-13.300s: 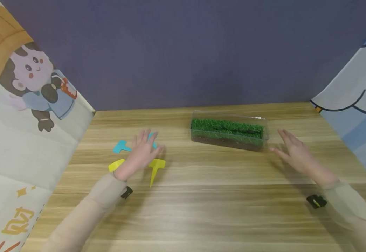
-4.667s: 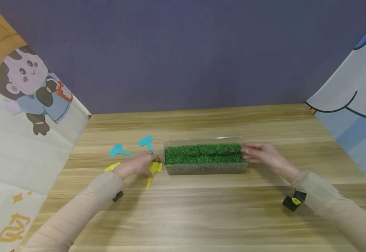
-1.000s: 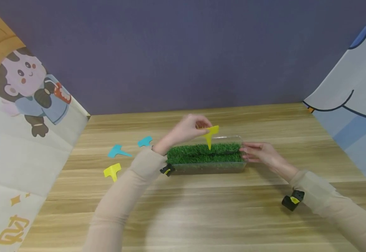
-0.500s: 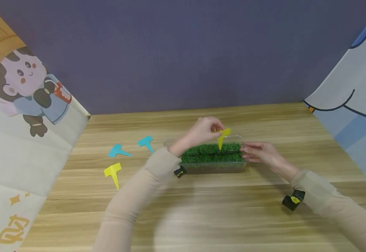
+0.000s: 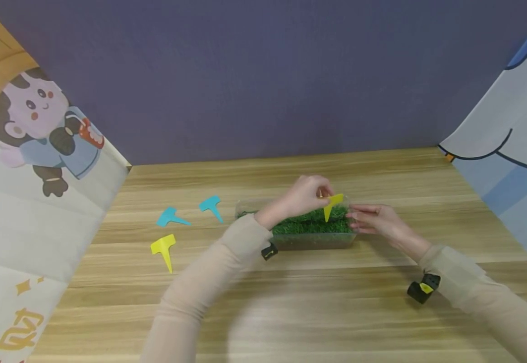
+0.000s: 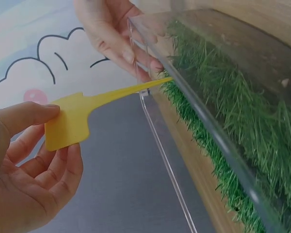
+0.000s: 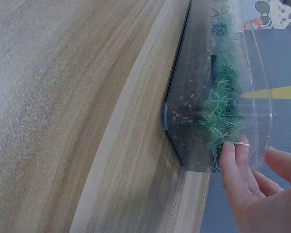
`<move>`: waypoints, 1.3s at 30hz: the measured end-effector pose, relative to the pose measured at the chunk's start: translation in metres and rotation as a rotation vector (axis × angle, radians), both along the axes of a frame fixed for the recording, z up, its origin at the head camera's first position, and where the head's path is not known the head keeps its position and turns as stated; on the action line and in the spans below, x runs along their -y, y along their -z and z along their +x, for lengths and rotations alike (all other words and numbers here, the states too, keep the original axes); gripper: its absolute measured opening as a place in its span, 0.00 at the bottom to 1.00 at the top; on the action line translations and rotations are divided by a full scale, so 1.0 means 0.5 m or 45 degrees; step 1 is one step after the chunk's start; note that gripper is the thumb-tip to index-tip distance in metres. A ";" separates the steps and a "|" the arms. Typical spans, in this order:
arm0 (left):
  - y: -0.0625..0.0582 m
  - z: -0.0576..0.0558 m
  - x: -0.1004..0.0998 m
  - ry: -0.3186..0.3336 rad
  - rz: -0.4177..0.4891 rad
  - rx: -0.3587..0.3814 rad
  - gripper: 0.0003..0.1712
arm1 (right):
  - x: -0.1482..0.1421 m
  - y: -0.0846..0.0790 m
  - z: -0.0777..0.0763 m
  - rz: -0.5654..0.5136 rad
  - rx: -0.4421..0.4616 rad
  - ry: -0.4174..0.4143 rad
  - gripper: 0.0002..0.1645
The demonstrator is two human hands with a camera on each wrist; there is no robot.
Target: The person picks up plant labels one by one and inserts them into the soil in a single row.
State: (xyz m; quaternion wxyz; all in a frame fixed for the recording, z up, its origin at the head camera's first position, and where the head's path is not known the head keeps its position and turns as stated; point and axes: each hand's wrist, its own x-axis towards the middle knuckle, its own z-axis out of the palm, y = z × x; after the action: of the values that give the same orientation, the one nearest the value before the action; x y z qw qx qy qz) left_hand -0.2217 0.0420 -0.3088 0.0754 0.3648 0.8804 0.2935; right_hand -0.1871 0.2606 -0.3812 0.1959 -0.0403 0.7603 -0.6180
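My left hand (image 5: pixel 306 196) pinches the T-shaped yellow plant label (image 6: pixel 70 121) by its broad head, thumb on one face and fingers on the other. The label's pointed stem hangs over the right part of a clear plastic box (image 5: pixel 308 243) and reaches the artificial grass (image 5: pixel 310 227). Whether the tip has entered the grass, I cannot tell. At the box's right end my right hand (image 5: pixel 381 222) holds the end wall between thumb and fingers (image 7: pixel 228 165). Two blue plant labels (image 5: pixel 168 217) and a second yellow plant label (image 5: pixel 163 247) lie on the table's left.
The wood-grain table (image 5: pixel 336 312) runs back to a dark blue panel (image 5: pixel 272 80). Printed cloths stand at both sides, a cartoon figure on the left cloth (image 5: pixel 50 121). My left forearm (image 5: pixel 209 282) crosses in front of the box's left part.
The box has come left and nearer, with my right hand now on its end. My left hand has lifted a yellow label from the table, carried it right, and just lowered it toward the grass.
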 end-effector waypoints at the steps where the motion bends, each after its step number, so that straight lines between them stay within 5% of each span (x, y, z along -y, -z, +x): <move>1: 0.001 0.000 -0.002 -0.001 -0.006 0.002 0.08 | 0.000 -0.001 0.000 0.001 0.000 0.001 0.32; 23: 0.026 0.003 -0.028 -0.028 -0.060 -0.016 0.07 | -0.002 0.005 0.000 0.003 -0.023 -0.024 0.33; 39: 0.031 0.009 -0.032 0.060 -0.237 -0.257 0.06 | 0.001 0.002 0.001 -0.017 0.005 -0.008 0.33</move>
State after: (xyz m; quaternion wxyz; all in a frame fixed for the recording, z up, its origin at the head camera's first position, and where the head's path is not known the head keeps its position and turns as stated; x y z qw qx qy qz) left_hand -0.2172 0.0582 -0.3241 0.0267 0.4047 0.8980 0.1705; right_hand -0.1866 0.2600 -0.3822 0.1990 -0.0429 0.7556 -0.6226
